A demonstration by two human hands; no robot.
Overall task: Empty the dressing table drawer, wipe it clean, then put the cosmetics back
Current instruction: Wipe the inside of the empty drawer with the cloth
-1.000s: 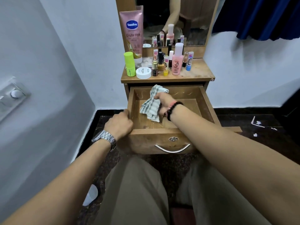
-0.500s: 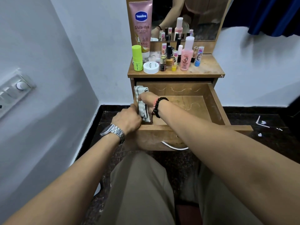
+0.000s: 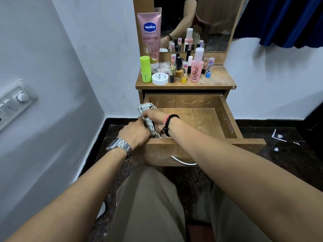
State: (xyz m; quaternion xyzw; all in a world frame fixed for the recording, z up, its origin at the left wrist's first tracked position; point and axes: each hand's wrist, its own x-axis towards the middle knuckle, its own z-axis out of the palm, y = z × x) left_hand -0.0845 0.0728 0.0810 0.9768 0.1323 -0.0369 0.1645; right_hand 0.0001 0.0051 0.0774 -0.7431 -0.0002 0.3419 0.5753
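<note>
cloth [image 3: 147, 117]: soft, light, bunches easily; best gripped as a wad.
right hand [image 3: 153, 117]: fingers curled, pinching it.
left hand [image 3: 135, 135]: fingers closed on the drawer [image 3: 201, 147] corner.

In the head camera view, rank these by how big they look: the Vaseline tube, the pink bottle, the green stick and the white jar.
1. Vaseline tube, clearly largest.
2. Pink bottle.
3. Green stick and white jar look about alike: the stick is taller, the jar wider. All stand close together, so distance hardly matters.
</note>
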